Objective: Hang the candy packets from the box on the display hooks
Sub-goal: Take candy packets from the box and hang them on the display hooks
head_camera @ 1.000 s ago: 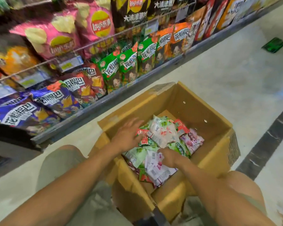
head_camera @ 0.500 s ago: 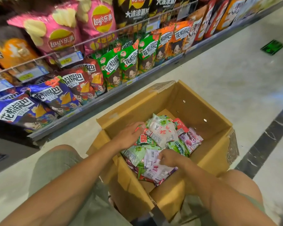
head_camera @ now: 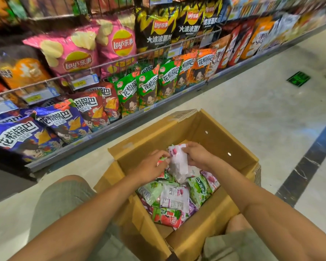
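1. Cardboard box (head_camera: 215,140): it stands open-topped on the floor (head_camera: 252,113) at 6 o'clock of the view, between the person's knees, with its flaps folded outward.
2. Loose packets (head_camera: 174,199): a mixed heap of green, white, pink and red candy packets covers the bottom of the cardboard box.
3. Held packet (head_camera: 178,162): this white packet with pink print is raised at the 12 o'clock end of the heap. It hangs roughly upright with its printed back toward the camera. Whether its lower edge touches the heap cannot be told.
4. Right hand (head_camera: 198,155): it is at 3 o'clock of the held packet. The fingers are curled together over the top right corner and clamped on it.
5. Left hand (head_camera: 151,166): it is at 9 o'clock of the held packet. The fingers are bent, with the tips close together, pinching the left edge near the top.
6. Shelf (head_camera: 120,127): its front lip runs from 8 o'clock to 2 o'clock behind the cardboard box.
   - Green snack bags (head_camera: 149,87) stand at 12 o'clock.
   - Pink crisp bags (head_camera: 72,53) are at 11 o'clock.
   - Blue snack bags (head_camera: 23,134) are at 9 o'clock.
7. Green sticker (head_camera: 298,79): it lies flat on the floor at 2 o'clock, well apart from the cardboard box.
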